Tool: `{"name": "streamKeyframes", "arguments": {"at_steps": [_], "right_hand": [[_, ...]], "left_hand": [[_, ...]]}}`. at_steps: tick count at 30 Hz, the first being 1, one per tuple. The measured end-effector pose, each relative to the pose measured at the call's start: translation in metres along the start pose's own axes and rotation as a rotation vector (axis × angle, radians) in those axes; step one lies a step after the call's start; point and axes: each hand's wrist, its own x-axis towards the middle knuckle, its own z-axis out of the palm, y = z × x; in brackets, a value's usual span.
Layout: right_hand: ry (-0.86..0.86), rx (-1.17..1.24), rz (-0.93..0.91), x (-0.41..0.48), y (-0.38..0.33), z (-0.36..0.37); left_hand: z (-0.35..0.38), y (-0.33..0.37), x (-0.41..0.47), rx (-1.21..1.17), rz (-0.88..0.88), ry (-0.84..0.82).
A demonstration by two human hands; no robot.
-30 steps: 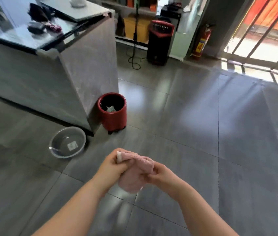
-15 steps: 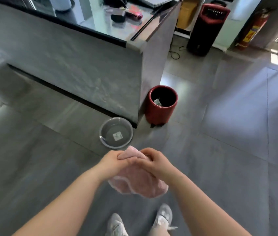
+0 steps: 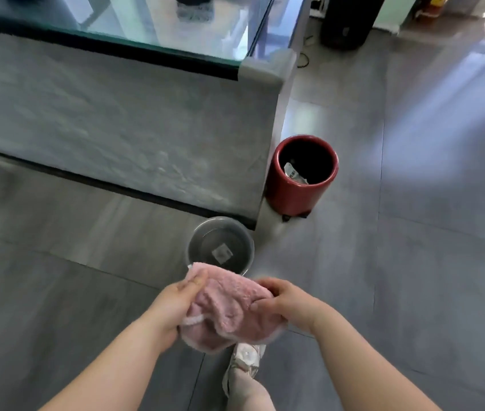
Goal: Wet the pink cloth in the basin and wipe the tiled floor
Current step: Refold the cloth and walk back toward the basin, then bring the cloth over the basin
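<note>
head view, both hands (image 3: 173, 304) (image 3: 287, 301) gripping pink cloth (image 3: 229, 312), basin (image 3: 220, 252) now nearer

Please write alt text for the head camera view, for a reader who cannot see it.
Two bare hands, left hand and right hand, hold a crumpled pink cloth above a grey tiled floor. Just beyond stands a clear basin, beside a red bin at a counter corner.
</note>
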Motion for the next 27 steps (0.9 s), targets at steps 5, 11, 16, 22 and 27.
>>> {"name": "streamKeyframes", "arguments": {"at_steps": [5, 11, 16, 22, 27], "right_hand": [[0.228, 0.087, 0.000, 0.111, 0.025, -0.028], [0.419, 0.051, 0.033, 0.271, 0.134, -0.075], [0.491, 0.117, 0.022, 0.376, 0.223, -0.104], [0.613, 0.188, 0.034, 0.422, 0.256, -0.098], [0.500, 0.269, 0.060, 0.426, 0.263, -0.087]], "left_hand": [[-0.004, -0.020, 0.137, 0.042, -0.014, -0.046], [0.012, -0.087, 0.343, 0.270, 0.004, -0.174], [0.023, -0.139, 0.479, 0.470, 0.100, -0.319], [0.022, -0.170, 0.526, 0.443, 0.125, -0.243], [0.028, -0.180, 0.529, 0.435, 0.143, -0.176]]}}
